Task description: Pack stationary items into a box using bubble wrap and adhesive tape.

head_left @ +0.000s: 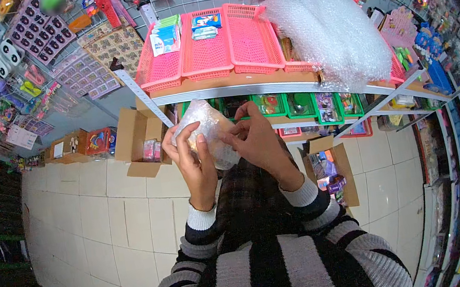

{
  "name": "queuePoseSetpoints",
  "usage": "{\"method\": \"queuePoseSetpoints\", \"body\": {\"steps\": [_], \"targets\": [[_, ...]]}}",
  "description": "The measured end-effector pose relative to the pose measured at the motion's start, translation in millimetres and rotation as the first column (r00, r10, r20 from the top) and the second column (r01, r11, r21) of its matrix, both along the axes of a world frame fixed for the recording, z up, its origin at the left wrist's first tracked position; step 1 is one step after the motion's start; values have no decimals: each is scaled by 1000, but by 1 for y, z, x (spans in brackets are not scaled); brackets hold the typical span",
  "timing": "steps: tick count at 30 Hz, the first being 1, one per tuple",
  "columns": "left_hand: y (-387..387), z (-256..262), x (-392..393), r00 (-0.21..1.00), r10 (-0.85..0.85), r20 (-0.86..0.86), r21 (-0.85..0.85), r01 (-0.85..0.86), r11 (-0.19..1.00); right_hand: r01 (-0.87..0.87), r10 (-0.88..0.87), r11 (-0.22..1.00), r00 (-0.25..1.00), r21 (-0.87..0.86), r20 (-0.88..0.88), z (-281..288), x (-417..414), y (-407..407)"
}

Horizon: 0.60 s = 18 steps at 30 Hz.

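A bundle in clear bubble wrap [206, 125] is held up in front of my body, before the shelf. My left hand [196, 165] grips it from the left and below, with the thumb and fingers spread over the wrap. On its right side, the thumb and fingertips of my right hand [255, 138] pinch at the edge of the wrap. Something yellowish shows dimly through the layers, but I cannot tell what it is. A large sheet of bubble wrap [333, 34] lies over the right part of the shelf top.
Pink plastic baskets [206, 59] line the shelf, one holding wet-wipe packs [167, 36]. Green baskets [268, 104] sit beneath. Open cardboard boxes stand on the tiled floor [135, 217], one at left [131, 134] and one at right [347, 176]. Hanging goods cover the wire-grid wall [176, 0].
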<state>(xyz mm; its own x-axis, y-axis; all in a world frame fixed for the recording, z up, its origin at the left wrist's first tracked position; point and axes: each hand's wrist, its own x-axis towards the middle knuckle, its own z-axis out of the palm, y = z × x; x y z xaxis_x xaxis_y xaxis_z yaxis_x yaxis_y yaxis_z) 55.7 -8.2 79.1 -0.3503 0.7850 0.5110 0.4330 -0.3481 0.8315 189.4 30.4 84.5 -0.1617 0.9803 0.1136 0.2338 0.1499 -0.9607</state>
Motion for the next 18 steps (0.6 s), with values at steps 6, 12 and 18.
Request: {"method": "queuePoseSetpoints", "body": {"steps": [6, 12, 18], "targets": [[-4, -8, 3, 973, 32, -228, 23, -27, 999, -6, -42, 986, 958, 166, 284, 5, -5, -5], [-3, 2, -12, 1000, 14, 6, 112, -14, 994, 97, -103, 994, 754, 45, 649, 34, 8, -9], [1, 8, -10, 999, -45, 10, 118, 43, 992, -91, -113, 820, 942, 565, 316, 27, 17, 13]]}}
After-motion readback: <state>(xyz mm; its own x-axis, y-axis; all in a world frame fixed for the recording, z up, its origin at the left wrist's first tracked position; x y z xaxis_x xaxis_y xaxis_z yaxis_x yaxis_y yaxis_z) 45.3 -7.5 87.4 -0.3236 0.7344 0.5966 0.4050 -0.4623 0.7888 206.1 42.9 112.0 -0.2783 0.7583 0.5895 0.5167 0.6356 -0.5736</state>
